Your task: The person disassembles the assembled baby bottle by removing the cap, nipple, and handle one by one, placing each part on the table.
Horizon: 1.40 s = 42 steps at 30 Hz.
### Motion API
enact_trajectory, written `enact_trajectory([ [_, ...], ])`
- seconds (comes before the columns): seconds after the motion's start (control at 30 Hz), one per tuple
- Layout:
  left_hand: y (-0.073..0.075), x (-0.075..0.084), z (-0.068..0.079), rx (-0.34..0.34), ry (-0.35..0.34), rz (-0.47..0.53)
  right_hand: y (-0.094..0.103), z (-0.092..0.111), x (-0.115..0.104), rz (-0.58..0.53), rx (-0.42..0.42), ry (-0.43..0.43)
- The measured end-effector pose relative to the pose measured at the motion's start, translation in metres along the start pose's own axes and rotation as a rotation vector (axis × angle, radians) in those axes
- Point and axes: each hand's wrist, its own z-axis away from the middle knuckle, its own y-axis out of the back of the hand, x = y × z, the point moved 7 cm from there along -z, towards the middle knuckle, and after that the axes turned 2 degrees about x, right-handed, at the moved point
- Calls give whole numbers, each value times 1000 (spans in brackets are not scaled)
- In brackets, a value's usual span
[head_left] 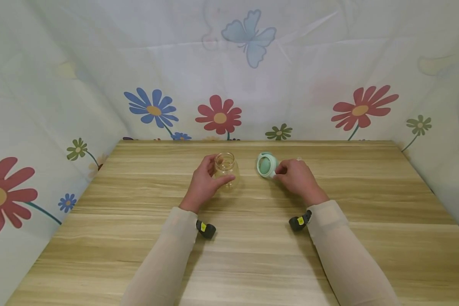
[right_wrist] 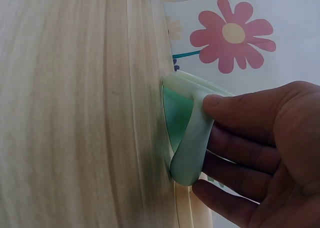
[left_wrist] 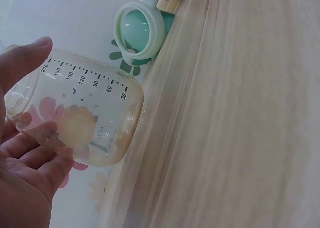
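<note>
A clear baby bottle [head_left: 226,168] without a top stands upright on the table, and black measuring marks run along its side in the left wrist view. My left hand [head_left: 204,183] grips it, thumb on the near side and fingers around the far side. To its right is a pale green bottle top with handles [head_left: 265,165], its round opening showing a darker green inside. My right hand [head_left: 299,178] pinches one handle [right_wrist: 192,148] between thumb and fingers. Bottle and top are apart, and whether the top touches the table is hard to tell.
The wood-grain table [head_left: 248,255] reaches back to a white cloth [head_left: 298,76] printed with flowers and a butterfly. More of this cloth hangs at both sides. A small black camera is strapped to each wrist.
</note>
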Motion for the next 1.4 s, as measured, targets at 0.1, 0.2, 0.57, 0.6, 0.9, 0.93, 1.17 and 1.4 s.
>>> enact_trajectory([
  [0.1, 0, 0, 0, -2, 7, 0, 0, 0, 0, 4, 2, 3],
  [0.2, 0, -1, 0, -4, 19, 1, -1, -1, 1, 6, 2, 4],
  [0.57, -1, -3, 0, -15, 48, -12, 0, 0, 1, 1, 2, 6],
  [0.6, -1, -3, 0, -15, 48, -10, 0, 0, 1, 0, 1, 4],
  [0.9, -1, -3, 1, -15, 46, -5, -1, -1, 1, -5, -13, -16],
  [0.93, -1, -3, 1, -14, 45, -6, -1, -1, 2, -7, -13, -17],
  [1.17, -1, -4, 0, -11, 44, -4, -2, 0, 2, -15, -14, -12],
  [1.4, -1, -5, 0, -10, 54, -10, -1, 0, 1, -13, -9, -7],
])
